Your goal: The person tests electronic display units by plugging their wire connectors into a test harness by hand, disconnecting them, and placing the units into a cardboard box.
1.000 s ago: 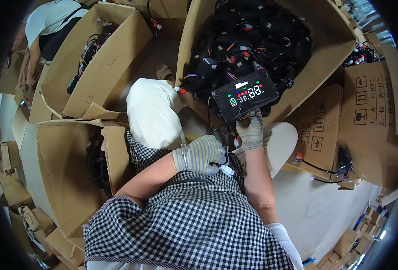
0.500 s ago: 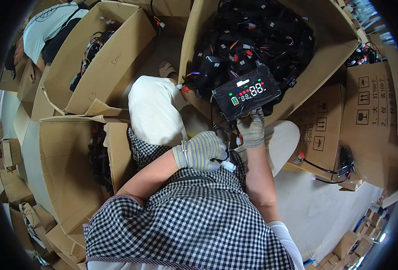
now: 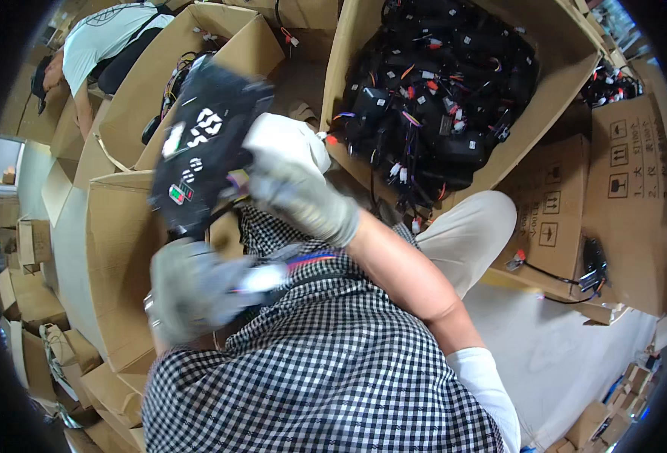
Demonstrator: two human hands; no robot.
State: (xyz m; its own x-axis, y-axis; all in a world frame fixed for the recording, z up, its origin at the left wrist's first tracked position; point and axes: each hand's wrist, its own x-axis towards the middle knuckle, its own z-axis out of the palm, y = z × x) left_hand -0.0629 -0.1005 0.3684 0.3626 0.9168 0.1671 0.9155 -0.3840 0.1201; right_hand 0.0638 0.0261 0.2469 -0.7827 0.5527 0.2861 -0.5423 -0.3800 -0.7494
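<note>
A black digital display panel (image 3: pixel 224 121), lit with white digits and a small green battery symbol, is tilted steeply over the boxes at left. My right hand (image 3: pixel 303 198), in a striped work glove, is closed on its lower right side, beside a short bundle of wires. My left hand (image 3: pixel 190 294), also gloved and smeared by motion, is below the panel. A white plug connector (image 3: pixel 265 278) with red and blue wires sticks out from its fingers. Blur hides exactly how those fingers sit and whether the plug joins the panel's wires.
A large carton (image 3: pixel 492 170) ahead holds many black units with coloured leads. An open carton (image 3: pixel 122 264) stands at my left, under the panel. Another carton (image 3: pixel 235 45) lies beyond it. Stacked boxes (image 3: pixel 635 204) with a hanging cable stand right. A person (image 3: pixel 114 45) bends over at far left.
The lit panel has swung from the big carton over to the left in my right hand and turned steeply. My left hand has moved left too, the white connector with it.
</note>
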